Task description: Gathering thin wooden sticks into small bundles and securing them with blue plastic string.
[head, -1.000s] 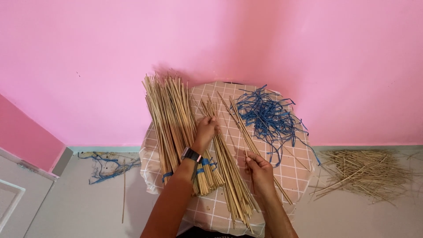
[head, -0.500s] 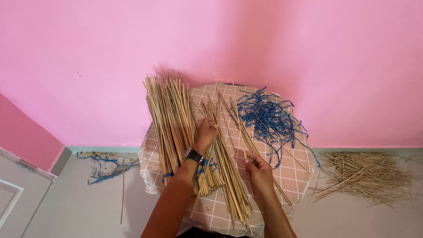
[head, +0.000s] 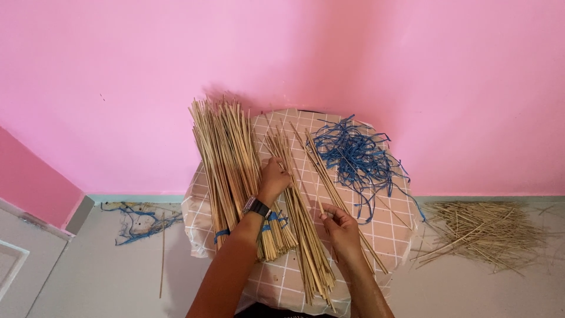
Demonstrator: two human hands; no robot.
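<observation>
- Our left hand [head: 273, 178] rests, fingers curled, on the loose pile of thin tan sticks [head: 297, 212] at the middle of the round pink checked table [head: 385, 227].
- Our right hand [head: 338, 225] pinches one thin stick [head: 322, 207] just right of that pile.
- Tangled blue plastic strings [head: 353, 159] lie far right.

Domestic room serving as a home craft workspace. Evidence: plain pink painted wall [head: 118, 70] with pale skirting, grey floor [head: 106, 277], and a small round surface [head: 394, 229] under a checked cloth set against the wall. Stick offcuts [head: 485, 227] litter the floor beside the surface's right edge; blue cord scraps [head: 138, 219] lie left.
</observation>
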